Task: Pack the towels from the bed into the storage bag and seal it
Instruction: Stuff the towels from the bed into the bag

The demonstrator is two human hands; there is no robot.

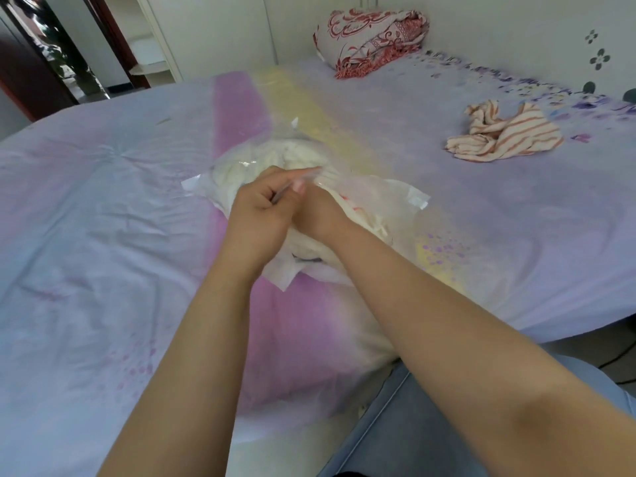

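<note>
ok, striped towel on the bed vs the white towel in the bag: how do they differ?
The striped towel lies loose and crumpled on the bed, far right, untouched. The white towel is bundled inside the clear storage bag, with both hands at the bag. One has orange stripes, the other is plain. Both are crumpled, not folded.

Clear, thin plastic storage bag (406,196): glossy film, crinkled, with whitish highlights just beyond the fingers (275,177) of the left hand (258,208). Inside it, under the fingertips, cream-white fluffy cloth towel (241,170): matt, nubby pile, possibly terry; motion blur limits certainty. Well right of the fingers, crumpled orange-and-cream striped cloth towel (506,132): matt, soft woven. Beneath both hands, lilac, pink and yellow printed cotton-like bed sheet (103,218): matt, finely creased. Far beyond the fingers, red-and-white patterned rolled quilt (371,39): matt fabric, fringed edge. Near the forearms, pale blue denim trouser cloth (406,425): matt.
</note>
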